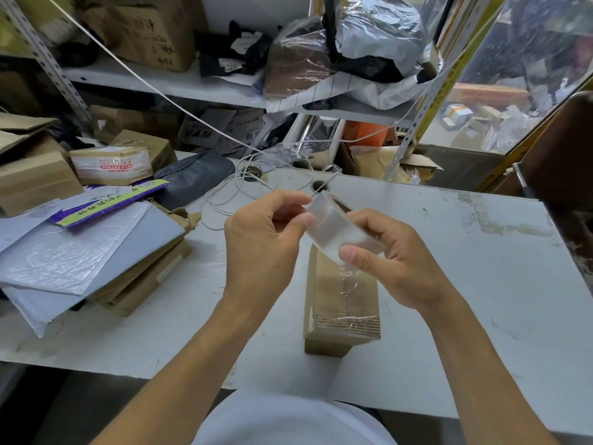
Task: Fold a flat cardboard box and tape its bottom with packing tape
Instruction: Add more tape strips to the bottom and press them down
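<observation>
You've got the tape roll [333, 228] up off the table [465, 252], right hand [391, 261] wrapped round it, left hand [266, 239] pinching at its edge. The box [341, 303] sits directly beneath, nearer your right hand, long axis running away from you, some tape already shining on its top face.

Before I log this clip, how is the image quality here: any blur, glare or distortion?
Head view: wide-angle bending curves the table edge and the shelf uprights; hands, tape roll and cardboard box are reasonably sharp; the upper right corner is smeared; light is soft with faint shadows; glare glints on the box's tape and on the plastic bags.
</observation>
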A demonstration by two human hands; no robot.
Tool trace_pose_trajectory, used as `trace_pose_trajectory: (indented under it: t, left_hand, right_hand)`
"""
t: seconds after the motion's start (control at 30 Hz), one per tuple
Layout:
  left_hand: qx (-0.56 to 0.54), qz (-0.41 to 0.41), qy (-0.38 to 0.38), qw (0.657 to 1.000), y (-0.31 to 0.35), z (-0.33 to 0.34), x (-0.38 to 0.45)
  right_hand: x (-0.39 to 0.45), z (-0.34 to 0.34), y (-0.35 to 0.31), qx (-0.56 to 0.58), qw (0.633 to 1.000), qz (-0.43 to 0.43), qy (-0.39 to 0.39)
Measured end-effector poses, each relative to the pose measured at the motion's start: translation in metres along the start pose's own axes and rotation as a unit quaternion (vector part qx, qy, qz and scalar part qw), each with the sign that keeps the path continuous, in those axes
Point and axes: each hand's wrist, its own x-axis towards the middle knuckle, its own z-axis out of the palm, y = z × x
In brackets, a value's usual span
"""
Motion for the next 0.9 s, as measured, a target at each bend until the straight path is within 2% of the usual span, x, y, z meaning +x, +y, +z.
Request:
trace_pose_trajectory:
  t: [0.13, 0.3, 0.67, 0.8, 0.9]
  left_hand:
    - [0.04, -0.008, -0.015, 0.999, -0.002, 0.004, 0.0]
    - [0.055, -0.005, -0.019, 0.998, -0.004, 0.01, -0.002]
    - [0.015, -0.006, -0.021, 1.0, -0.001, 0.015, -0.005]
    - [-0.037, -0.027, 0.003, 0.999, -0.002, 0.004, 0.01]
    - [-0.02, 0.005, -0.015, 1.0, 0.001, -0.002, 0.01]
  right_hand:
    - [-0.001, 0.001, 0.0, -0.047, 0.999, -0.01, 0.002]
    - [-0.002, 0.005, -0.004, -0.036, 0.999, -0.005, 0.017]
    - [0.0, 0.006, -0.012, -0.087, 0.992, -0.028, 0.086]
    - [-0.004, 0.003, -0.014, -0.068, 0.994, -0.031, 0.079]
    - [-0.004, 0.005, -0.015, -0.057, 0.994, -0.044, 0.078]
